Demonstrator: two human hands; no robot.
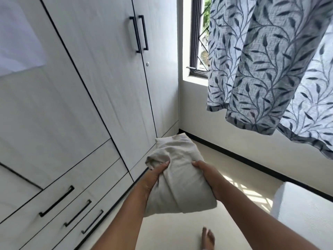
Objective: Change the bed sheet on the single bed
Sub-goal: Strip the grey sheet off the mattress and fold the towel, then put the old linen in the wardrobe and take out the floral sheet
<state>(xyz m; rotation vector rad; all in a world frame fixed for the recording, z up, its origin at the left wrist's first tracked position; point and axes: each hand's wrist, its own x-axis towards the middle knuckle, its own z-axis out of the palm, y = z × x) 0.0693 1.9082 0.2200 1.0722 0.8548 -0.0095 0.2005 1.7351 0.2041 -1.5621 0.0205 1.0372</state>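
A folded beige bed sheet [177, 174] is held in front of me above the floor, bundled into a thick roll. My left hand [155, 175] grips its left side, fingers pressed into the cloth. My right hand [207, 175] clasps its right side. Both forearms reach in from the bottom of the view. A white corner of the bed [304, 212] shows at the lower right.
A tall white wardrobe [81, 105] with black handles and drawers fills the left. A window [198, 42] and a leaf-patterned curtain [270, 69] are ahead on the right. Pale floor [180, 231] lies below, with my bare foot [208, 238] on it.
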